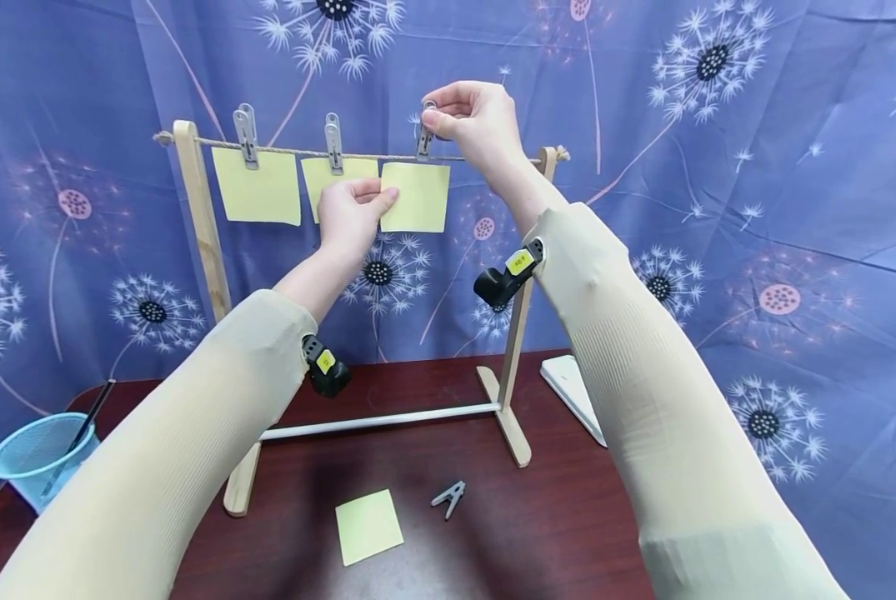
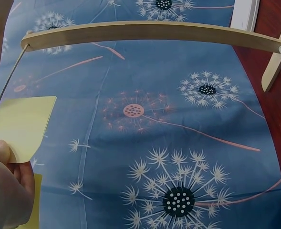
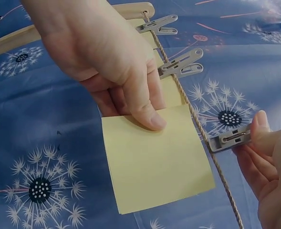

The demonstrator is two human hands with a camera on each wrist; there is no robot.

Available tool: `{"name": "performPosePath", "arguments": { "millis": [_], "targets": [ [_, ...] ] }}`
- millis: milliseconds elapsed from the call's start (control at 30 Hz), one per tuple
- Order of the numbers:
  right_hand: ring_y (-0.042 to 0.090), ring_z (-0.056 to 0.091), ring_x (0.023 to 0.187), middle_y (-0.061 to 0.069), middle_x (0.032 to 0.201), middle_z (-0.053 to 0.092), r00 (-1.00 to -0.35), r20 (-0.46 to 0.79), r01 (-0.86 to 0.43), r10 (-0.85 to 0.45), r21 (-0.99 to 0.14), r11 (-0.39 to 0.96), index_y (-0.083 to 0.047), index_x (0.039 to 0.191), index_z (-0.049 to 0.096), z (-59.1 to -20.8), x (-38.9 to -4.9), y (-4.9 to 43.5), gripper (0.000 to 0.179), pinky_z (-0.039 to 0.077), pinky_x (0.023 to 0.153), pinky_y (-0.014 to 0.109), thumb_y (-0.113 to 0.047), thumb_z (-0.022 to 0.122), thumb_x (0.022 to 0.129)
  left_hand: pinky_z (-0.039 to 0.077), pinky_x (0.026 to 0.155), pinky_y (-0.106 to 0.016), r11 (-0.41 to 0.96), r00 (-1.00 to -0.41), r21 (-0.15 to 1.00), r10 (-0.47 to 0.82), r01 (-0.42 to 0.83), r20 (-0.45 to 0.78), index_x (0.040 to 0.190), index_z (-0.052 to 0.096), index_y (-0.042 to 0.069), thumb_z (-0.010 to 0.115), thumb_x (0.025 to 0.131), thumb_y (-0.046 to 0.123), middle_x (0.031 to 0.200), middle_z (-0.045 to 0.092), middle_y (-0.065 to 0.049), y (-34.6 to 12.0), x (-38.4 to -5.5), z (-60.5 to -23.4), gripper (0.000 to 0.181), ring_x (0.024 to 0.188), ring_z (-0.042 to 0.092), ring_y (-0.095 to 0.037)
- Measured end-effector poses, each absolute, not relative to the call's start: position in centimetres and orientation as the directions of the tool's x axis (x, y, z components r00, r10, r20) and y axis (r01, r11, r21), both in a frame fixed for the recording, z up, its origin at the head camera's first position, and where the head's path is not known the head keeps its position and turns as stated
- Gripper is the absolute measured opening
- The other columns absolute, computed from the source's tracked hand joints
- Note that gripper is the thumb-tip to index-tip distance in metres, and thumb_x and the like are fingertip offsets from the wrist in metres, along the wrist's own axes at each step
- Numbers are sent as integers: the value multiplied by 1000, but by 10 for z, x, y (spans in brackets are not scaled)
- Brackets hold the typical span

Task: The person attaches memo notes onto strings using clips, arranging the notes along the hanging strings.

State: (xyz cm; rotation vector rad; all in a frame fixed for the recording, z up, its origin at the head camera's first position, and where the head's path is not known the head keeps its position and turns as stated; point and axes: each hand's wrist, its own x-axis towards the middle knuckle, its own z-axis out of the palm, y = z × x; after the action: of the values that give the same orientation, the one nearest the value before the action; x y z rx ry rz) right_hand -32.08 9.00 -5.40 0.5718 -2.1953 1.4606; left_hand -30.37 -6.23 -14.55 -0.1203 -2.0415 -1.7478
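Note:
My left hand (image 1: 352,215) pinches a yellow sticky note (image 1: 417,198) by its left edge, thumb in front. The note hangs just under a twine line (image 1: 376,157). Above it, my right hand (image 1: 481,125) pinches a grey clothespin (image 1: 425,137) between thumb and fingers. In the right wrist view the tip of that clothespin (image 3: 231,139) meets the twine, apart from the note (image 3: 159,162). To the left, two more grey clothespins (image 1: 246,137) hold yellow notes (image 1: 257,187) on the line; my left hand partly covers the second note.
A wooden frame (image 1: 202,217) carries the twine, with a white bar (image 1: 387,417) low between its feet. On the dark red table (image 1: 568,517) lie another yellow note (image 1: 368,527) and a loose clothespin (image 1: 450,497). A blue mesh cup (image 1: 35,450) stands left; a white object (image 1: 571,392) lies right.

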Motion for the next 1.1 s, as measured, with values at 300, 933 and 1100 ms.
{"name": "performPosePath", "arguments": {
  "millis": [300,933,1100],
  "targets": [
    [5,64,78,-8,76,67,-828,552,-545,-93,-756,364,-3,109,72,-57,-324,87,22,51,81,19,-11,73,88,47,100,-27,200,-888,911,-227,360,400,124,65,-1,67,93,19,125,66,-17,-65,-307,-147,36,115,61,-21],
    [6,65,84,1,96,73,-863,485,-492,-141,-745,450,-5,116,71,-62,-328,88,27,52,82,20,-16,70,91,48,98,-27,208,-885,908,-224,364,407,123,65,-1,67,93,19,124,66,-16,-59,-311,-149,35,114,62,-20],
    [7,66,89,5,103,74,-860,485,-500,-159,-740,449,-5,117,70,-63,-328,88,28,52,83,20,-16,70,91,48,98,-27,211,-886,907,-221,364,407,124,65,0,67,93,19,125,66,-16,-60,-312,-149,36,115,62,-20]
  ]
}}
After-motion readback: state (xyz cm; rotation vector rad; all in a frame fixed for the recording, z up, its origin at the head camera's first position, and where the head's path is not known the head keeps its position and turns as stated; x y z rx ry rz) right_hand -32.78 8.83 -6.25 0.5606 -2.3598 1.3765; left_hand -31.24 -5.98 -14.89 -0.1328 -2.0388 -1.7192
